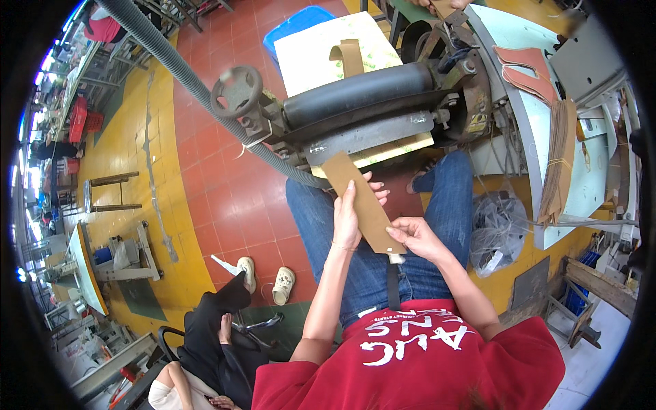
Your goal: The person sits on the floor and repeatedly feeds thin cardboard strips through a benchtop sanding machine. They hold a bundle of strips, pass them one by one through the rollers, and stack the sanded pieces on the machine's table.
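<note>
A flat brown strip [364, 213], perhaps leather or board, is held at a slant above my lap. My left hand [349, 217] grips its left edge partway along, thumb on top and fingers beneath. At the near end, my right hand [415, 236] pinches the strip's right corner between thumb and fingers. The strip's far end is close to the front metal plate [369, 137] of a roller machine; I cannot tell whether they touch. Behind that plate lies a long black roller [359, 94]. A curled brown strip [350, 56] rests on the pale board [307, 58] beyond it.
A grey ribbed hose [184, 75] and a handwheel [236, 92] flank the machine's left. On the right, a light table [536, 164] bears bundled brown strips [559, 164] and reddish pieces [525, 72]. A plastic bag [499, 229] hangs below. Another person [205, 342] sits at lower left.
</note>
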{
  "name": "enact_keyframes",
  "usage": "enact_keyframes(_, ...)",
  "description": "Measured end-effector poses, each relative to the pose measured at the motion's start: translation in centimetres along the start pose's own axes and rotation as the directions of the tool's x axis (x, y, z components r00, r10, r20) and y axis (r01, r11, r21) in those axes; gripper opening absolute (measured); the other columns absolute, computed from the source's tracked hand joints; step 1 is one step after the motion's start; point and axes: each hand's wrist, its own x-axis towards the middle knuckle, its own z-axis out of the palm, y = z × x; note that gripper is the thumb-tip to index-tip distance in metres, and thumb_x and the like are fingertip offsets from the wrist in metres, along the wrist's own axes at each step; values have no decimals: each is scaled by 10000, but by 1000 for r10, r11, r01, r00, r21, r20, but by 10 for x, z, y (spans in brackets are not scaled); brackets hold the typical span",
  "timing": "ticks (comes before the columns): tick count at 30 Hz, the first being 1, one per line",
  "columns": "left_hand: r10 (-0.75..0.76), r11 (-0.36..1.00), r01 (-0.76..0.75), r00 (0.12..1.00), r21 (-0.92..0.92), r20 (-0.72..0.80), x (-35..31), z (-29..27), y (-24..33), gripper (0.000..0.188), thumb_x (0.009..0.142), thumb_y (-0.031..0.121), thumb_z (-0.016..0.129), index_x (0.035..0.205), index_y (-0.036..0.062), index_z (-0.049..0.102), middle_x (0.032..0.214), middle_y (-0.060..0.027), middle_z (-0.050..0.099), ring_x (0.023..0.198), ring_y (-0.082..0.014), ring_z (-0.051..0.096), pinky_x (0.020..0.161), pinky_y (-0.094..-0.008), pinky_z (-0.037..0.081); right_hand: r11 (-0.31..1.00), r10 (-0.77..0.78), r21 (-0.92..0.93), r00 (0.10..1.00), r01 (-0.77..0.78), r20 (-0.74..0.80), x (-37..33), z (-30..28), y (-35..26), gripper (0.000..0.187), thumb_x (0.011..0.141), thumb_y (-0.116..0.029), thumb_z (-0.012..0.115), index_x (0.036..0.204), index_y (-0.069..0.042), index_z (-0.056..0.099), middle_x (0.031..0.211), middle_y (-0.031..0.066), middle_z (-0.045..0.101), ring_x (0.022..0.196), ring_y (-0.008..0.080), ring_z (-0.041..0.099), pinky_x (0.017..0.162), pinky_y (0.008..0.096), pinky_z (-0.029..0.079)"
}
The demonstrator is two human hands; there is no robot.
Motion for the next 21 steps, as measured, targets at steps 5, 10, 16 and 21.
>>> enact_keyframes(5,-15,999,8,990,52,138,37,-4,-21,452,986,338,409,1264,-14,462,1143,-97,581,1051,-150,545,897,-283,437,987,-141,-128,900,96,-412,27,-5,6,203,934,-166,554,933,20,639,775,16,662,667,37,576,588,204,469)
enact_keyframes(10,-169,979,157,982,133,81,28,-29,-45,470,967,302,465,1336,18,407,1184,-56,556,1047,-108,529,854,-261,434,999,40,20,885,-35,-464,37,-16,12,210,926,-203,570,929,-11,655,705,14,641,534,36,529,453,194,396)
enact_keyframes(16,-226,945,246,967,216,-115,-12,-62,-61,464,973,318,424,1349,48,391,1274,-117,523,1127,-208,525,923,-337,418,998,-35,35,893,56,-449,94,-20,-31,268,919,-267,580,958,-9,642,691,10,606,524,53,530,446,190,400)
enact_keyframes(21,-182,956,206,975,207,-129,-21,-75,-64,447,975,312,419,1334,47,406,1246,-136,543,1123,-227,533,922,-343,420,861,32,432,819,269,-574,132,-19,-8,387,899,-217,608,1194,-16,459,1009,76,594,798,146,606,725,279,530)
